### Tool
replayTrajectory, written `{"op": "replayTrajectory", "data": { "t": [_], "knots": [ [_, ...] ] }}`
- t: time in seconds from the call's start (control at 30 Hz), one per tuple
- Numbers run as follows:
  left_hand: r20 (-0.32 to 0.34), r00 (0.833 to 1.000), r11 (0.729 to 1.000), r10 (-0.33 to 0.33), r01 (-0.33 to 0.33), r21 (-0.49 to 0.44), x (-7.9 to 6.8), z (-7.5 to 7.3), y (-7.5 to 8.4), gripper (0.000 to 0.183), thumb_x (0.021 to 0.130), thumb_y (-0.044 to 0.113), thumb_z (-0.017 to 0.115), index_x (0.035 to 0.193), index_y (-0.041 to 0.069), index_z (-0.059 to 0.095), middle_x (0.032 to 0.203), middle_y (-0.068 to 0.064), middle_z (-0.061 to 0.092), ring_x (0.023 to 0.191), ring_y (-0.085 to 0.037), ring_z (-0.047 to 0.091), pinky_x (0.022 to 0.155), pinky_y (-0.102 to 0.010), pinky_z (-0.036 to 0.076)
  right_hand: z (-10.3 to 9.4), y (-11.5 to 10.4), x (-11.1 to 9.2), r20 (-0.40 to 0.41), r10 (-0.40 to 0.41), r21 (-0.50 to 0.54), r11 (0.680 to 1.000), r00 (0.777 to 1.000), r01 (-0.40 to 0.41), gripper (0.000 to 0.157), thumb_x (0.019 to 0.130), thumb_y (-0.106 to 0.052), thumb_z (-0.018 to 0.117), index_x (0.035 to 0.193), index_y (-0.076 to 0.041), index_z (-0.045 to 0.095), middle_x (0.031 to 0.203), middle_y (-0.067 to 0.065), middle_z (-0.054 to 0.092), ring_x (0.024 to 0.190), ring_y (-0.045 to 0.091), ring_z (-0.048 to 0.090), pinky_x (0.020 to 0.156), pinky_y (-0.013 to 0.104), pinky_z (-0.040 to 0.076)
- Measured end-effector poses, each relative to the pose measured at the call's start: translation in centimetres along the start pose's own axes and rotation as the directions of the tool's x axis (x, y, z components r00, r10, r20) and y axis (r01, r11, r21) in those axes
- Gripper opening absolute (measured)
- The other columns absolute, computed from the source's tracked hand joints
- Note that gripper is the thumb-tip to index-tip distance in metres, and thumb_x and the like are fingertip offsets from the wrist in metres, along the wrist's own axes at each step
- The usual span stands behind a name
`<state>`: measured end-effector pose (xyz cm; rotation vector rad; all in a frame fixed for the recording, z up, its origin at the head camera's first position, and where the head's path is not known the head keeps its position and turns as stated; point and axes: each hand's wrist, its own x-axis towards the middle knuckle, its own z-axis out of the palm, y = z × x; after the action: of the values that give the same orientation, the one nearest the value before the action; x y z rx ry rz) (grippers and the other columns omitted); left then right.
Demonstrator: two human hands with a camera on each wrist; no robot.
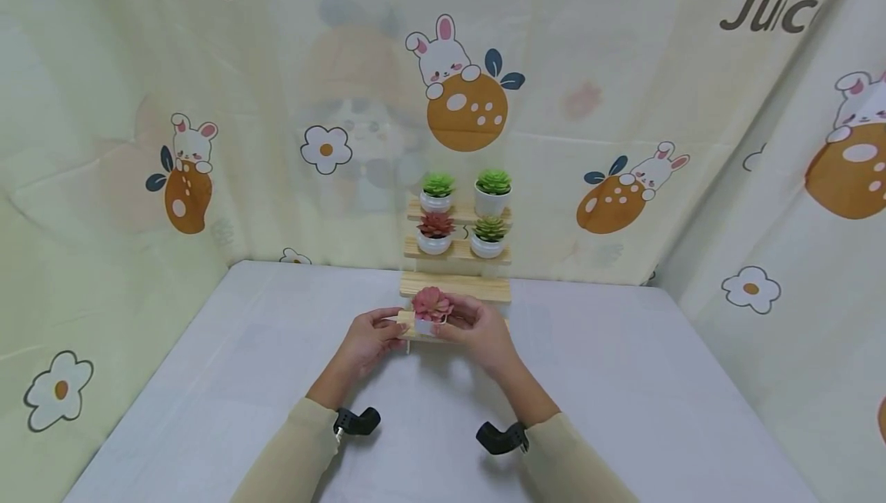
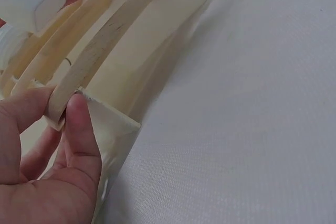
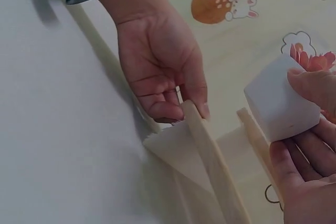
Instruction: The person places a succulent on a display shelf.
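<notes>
My right hand (image 1: 484, 331) grips a potted pink succulent (image 1: 432, 304) by its white pot (image 3: 281, 100), over the lowest step of a small wooden tiered stand (image 1: 457, 286). The pot's underside shows in the right wrist view, apart from the step's edge there. With thumb and fingers, my left hand (image 2: 58, 161) pinches the left end of the lowest wooden slat (image 2: 100, 45). Four upper places of the stand hold other succulents: a red one (image 1: 436, 224) and green ones (image 1: 490, 229) in white pots, two to a step.
The stand is at the far edge of a table with a white cloth (image 1: 277, 380). Behind it hangs a cream curtain (image 1: 263, 64) printed with rabbits and fruit; another curtain side (image 1: 782, 203) borders the right. Black wrist cameras (image 1: 501, 438) sit on both forearms.
</notes>
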<state>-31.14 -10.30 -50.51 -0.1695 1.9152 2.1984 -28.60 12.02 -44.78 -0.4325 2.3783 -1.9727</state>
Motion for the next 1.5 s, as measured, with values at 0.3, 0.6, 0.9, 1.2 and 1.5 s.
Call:
{"op": "replayTrajectory", "data": {
  "t": [0.3, 0.6, 0.9, 1.2, 1.5],
  "knots": [
    [0.011, 1.000, 0.999, 0.024, -0.024, -0.024, -0.1, 0.1, 0.0, 0.044, 0.095, 0.002, 0.070, 0.138, -0.002, 0.059, 0.102, -0.011, 0.071, 0.082, -0.015, 0.068, 0.072, -0.025, 0.063, -0.4, -1.1, 1.8, -0.013, -0.005, -0.040, 0.999, 1.000, 0.005, 0.054, 0.082, -0.010, 0.086, 0.133, -0.008, 0.068, 0.128, 0.013, 0.071, 0.116, 0.023, 0.071, 0.097, 0.027, 0.059],
    [0.007, 1.000, 1.000, 0.013, -0.013, -0.020, 0.0, 0.0, -0.2, 0.044, 0.095, 0.002, 0.069, 0.138, 0.000, 0.059, 0.105, -0.012, 0.070, 0.084, -0.015, 0.069, 0.074, -0.026, 0.063, -0.8, -1.2, 3.6, -0.015, -0.023, -0.031, 0.999, 1.000, 0.023, 0.056, 0.082, -0.009, 0.086, 0.133, 0.000, 0.066, 0.128, 0.019, 0.071, 0.118, 0.028, 0.069, 0.097, 0.027, 0.060],
    [0.012, 1.000, 1.000, 0.018, -0.018, -0.024, 0.1, 0.0, -0.1, 0.045, 0.096, 0.001, 0.069, 0.139, -0.001, 0.058, 0.104, -0.011, 0.069, 0.084, -0.015, 0.069, 0.075, -0.026, 0.063, -1.1, -1.0, 4.9, -0.016, 0.004, -0.108, 0.994, 1.000, -0.005, 0.057, 0.081, -0.019, 0.089, 0.132, -0.008, 0.068, 0.127, 0.012, 0.072, 0.117, 0.024, 0.070, 0.098, 0.031, 0.060],
    [0.020, 0.999, 0.999, 0.025, -0.024, -0.030, 0.1, 0.0, -0.2, 0.044, 0.096, 0.001, 0.069, 0.139, -0.002, 0.058, 0.103, -0.011, 0.069, 0.083, -0.015, 0.068, 0.074, -0.026, 0.063, -1.2, -1.1, 5.6, -0.035, 0.013, -0.154, 0.988, 0.999, -0.018, 0.053, 0.083, -0.023, 0.087, 0.131, -0.011, 0.069, 0.125, 0.009, 0.073, 0.115, 0.023, 0.070, 0.099, 0.036, 0.060],
    [0.012, 1.000, 0.999, 0.021, -0.020, -0.027, 0.1, 0.1, -0.2, 0.044, 0.096, 0.002, 0.069, 0.138, -0.001, 0.059, 0.104, -0.011, 0.070, 0.084, -0.015, 0.068, 0.074, -0.025, 0.063, -1.3, -1.0, 6.2, -0.044, 0.013, -0.146, 0.989, 0.999, -0.019, 0.055, 0.081, -0.020, 0.088, 0.131, -0.008, 0.068, 0.125, 0.012, 0.073, 0.117, 0.026, 0.070, 0.101, 0.038, 0.059]
  ]
}}
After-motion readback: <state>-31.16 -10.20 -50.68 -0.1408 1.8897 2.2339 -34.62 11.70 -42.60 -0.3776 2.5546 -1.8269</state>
